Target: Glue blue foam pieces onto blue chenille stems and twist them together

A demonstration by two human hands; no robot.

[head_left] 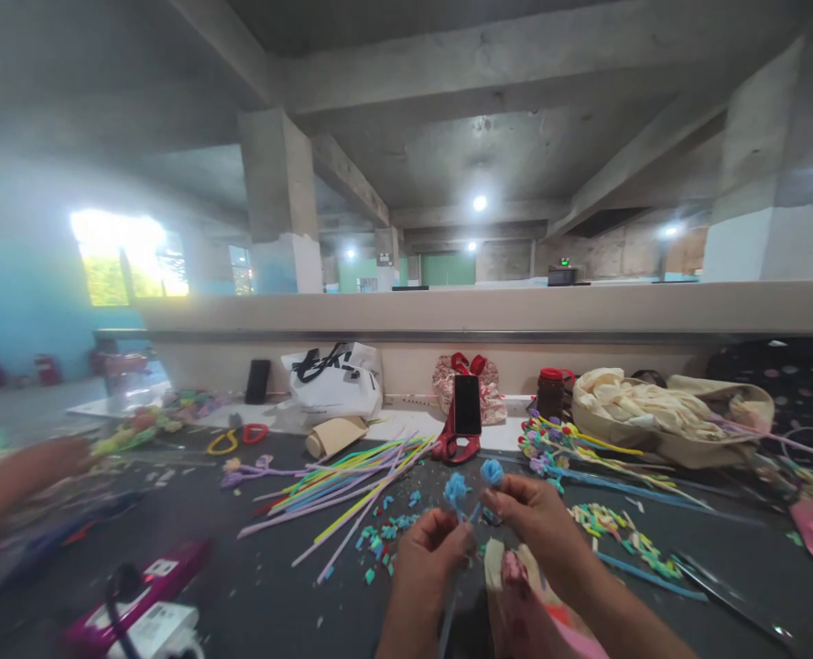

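A dark table (262,586) is spreading across the foreground; a white bag (341,389) is standing at its back, presumably keeping out of the hands' way; a bundle of coloured stems (352,485) is lying fanned out beyond the left hand (430,554), probably so that single ones are staying easy to pick; that hand and the right hand (536,513) are working near each other, each closing thumb and fingertips in a pinch; a phone (468,405) is leaning upright against a patterned bag (495,394), likely for support; the left hand is gripping a left blue flower (455,490) just below its head, the right hand a right blue flower (493,471) likewise, perhaps sparing the petals; small clippings (385,531) are lying beside them.

Fingers are hiding much of both flower stalks, so whether these are touching is remaining unclear; a co-worker's hand (49,462) is blurring at the left, its grip impossible to tell; the lower edge is cutting off a pinkish item (534,613).
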